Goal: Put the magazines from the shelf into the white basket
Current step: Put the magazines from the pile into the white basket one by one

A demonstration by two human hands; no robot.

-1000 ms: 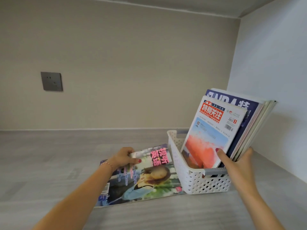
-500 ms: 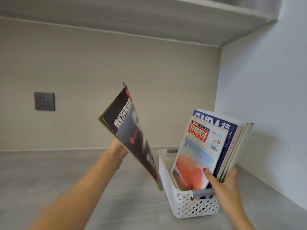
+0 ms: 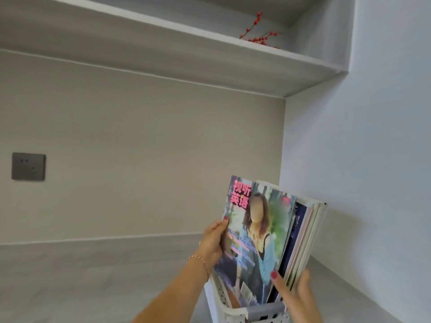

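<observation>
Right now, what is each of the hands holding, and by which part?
The left hand grips the front magazine by its left edge, mid-height. The right hand holds the magazine stack in the white basket near its lower right edge.

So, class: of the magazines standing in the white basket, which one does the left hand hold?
The front magazine, with pink title characters on its colourful cover. The left hand grips its left edge; the other magazines stand behind it, steadied by the right hand.

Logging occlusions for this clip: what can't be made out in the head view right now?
- white basket: bottom cut off by the frame's lower edge.
- Rear magazines: covers hidden behind the front magazine.
- right hand: palm out of sight behind the stack.
- Small cover text: blurred.
</observation>
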